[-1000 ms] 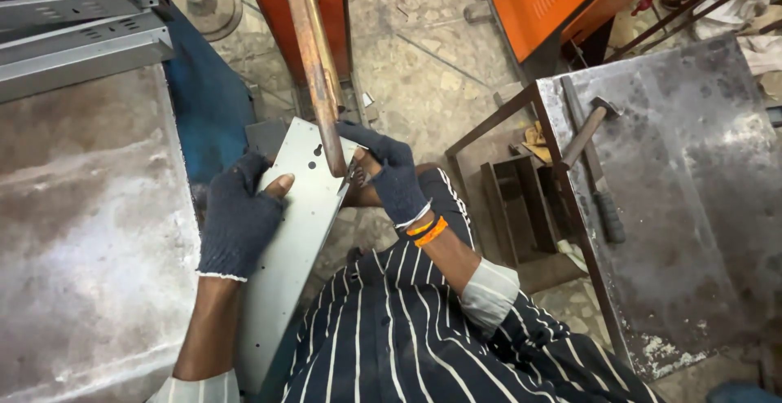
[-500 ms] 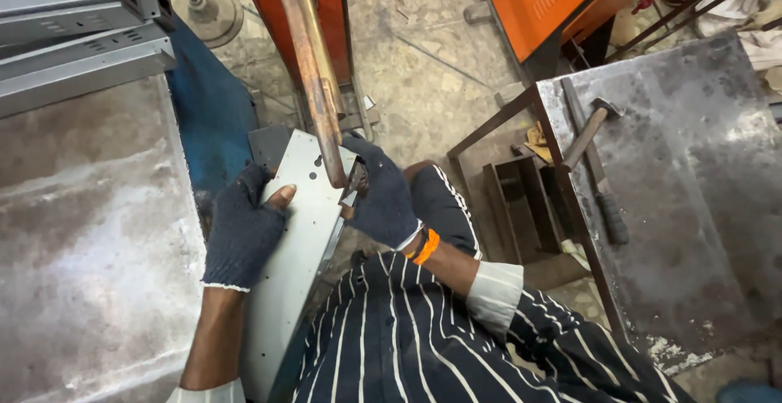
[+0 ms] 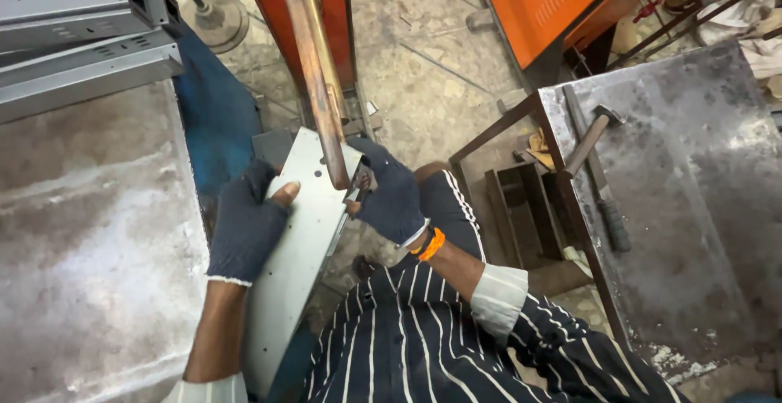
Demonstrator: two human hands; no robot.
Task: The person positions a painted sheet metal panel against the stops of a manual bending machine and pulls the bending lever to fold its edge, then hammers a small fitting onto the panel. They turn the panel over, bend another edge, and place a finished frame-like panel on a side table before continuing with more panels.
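Holding a long grey sheet-metal panel (image 3: 301,248), probably stiff, light and sharp-edged, left hand (image 3: 244,228) clasping its edge, right hand (image 3: 391,199) pinching near the copper arm (image 3: 322,93).

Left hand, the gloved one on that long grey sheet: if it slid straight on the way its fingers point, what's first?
Probably the copper rod, just past the left hand across the metal sheet; depth is unclear.

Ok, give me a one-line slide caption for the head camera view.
Two dark-gloved hands, left and right, hold a long grey sheet-metal panel under a copper-coloured rod on an orange machine.
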